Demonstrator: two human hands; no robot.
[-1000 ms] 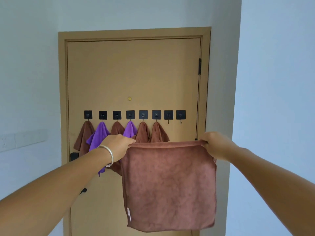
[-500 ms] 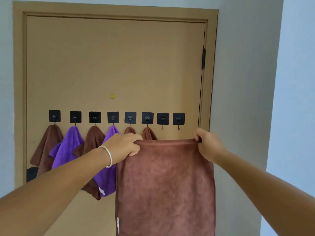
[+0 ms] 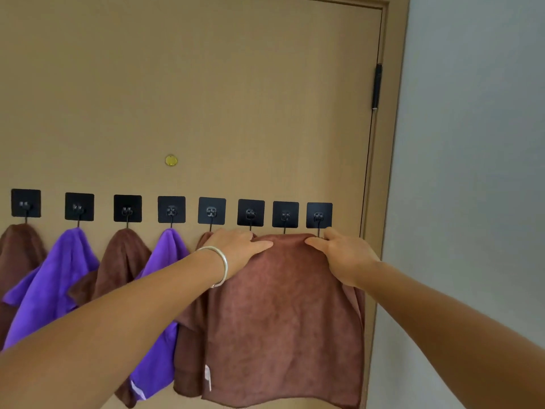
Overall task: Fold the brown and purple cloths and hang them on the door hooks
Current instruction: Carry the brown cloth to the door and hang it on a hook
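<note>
A folded brown cloth (image 3: 283, 314) hangs flat against the door (image 3: 236, 84), its top edge just under the two rightmost black hooks (image 3: 285, 214) (image 3: 319, 215). My left hand (image 3: 239, 249), with a bracelet on the wrist, grips the top edge near its left end. My right hand (image 3: 342, 255) grips the edge near its right end, below the last hook. Further left, a brown cloth (image 3: 20, 249), a purple cloth (image 3: 65, 261), another brown cloth (image 3: 124, 258) and a second purple cloth (image 3: 169, 249) hang on hooks. More brown cloth behind my left hand is mostly hidden.
The row of square black hooks runs across the door at hand height. A small brass peephole (image 3: 171, 160) sits above it. A black hinge (image 3: 377, 87) is on the door's right edge, beside the frame and a pale wall (image 3: 472, 143).
I have come closer to the door. Both hands have carried the brown cloth up and forward to the two rightmost hooks and moved closer together along its top edge.
</note>
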